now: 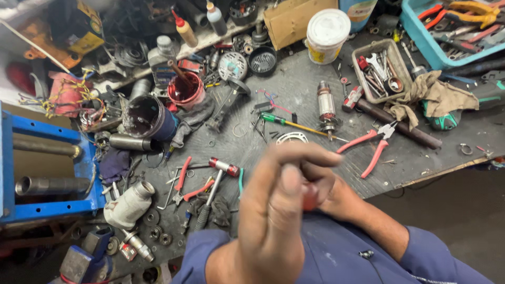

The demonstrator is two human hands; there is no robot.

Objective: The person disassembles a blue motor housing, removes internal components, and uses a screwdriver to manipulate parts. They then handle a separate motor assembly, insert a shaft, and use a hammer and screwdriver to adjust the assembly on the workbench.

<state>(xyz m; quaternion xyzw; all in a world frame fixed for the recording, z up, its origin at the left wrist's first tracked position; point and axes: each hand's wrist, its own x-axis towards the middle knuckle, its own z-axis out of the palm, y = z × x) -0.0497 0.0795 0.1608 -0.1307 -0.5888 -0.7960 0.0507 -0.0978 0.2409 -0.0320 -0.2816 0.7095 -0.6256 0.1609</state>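
Observation:
Both my hands are raised together over the front of a cluttered workbench [294,84], blurred and close to the camera. My left hand [273,210] comes up from the lower left in a blue sleeve, its fingers curled across the top. My right hand [327,184] reaches in from the lower right and is mostly hidden behind the left. Between them is a small red object [310,201], pinched by the fingers of both hands. Its shape is too blurred to tell.
Red-handled pliers [368,147], a motor armature [326,108] and a green-handled screwdriver [284,121] lie just beyond my hands. Further back are a white tub [327,34], a tray of wrenches [363,55], a rag [439,94], a red cup [185,89] and a blue metal frame [8,158].

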